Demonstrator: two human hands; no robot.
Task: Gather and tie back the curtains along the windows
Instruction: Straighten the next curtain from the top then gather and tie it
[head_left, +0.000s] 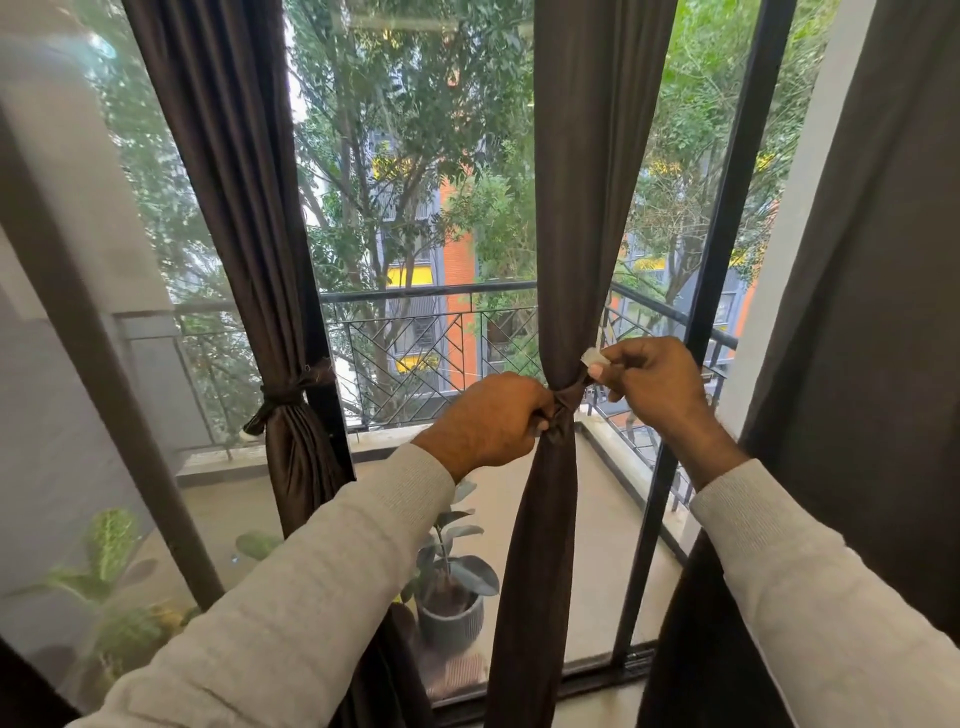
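A dark brown curtain (582, 218) hangs in the middle of the window, gathered into a narrow waist by a dark tie-back band (563, 402). My left hand (493, 418) grips one end of the band at the curtain's left side. My right hand (660, 379) pinches the band's other end, which carries a small white patch (592, 357), just right of the curtain. To the left hangs a second brown curtain (234, 182), bound with its own tie-back (280, 400). A third brown curtain (872, 312) hangs loose at the right edge.
Black window frames (722, 260) stand between the glass panes. Outside lie a balcony with a metal railing (431, 296) and a potted plant (452, 603). Another leafy plant (111, 561) shows at the lower left. Trees and buildings fill the background.
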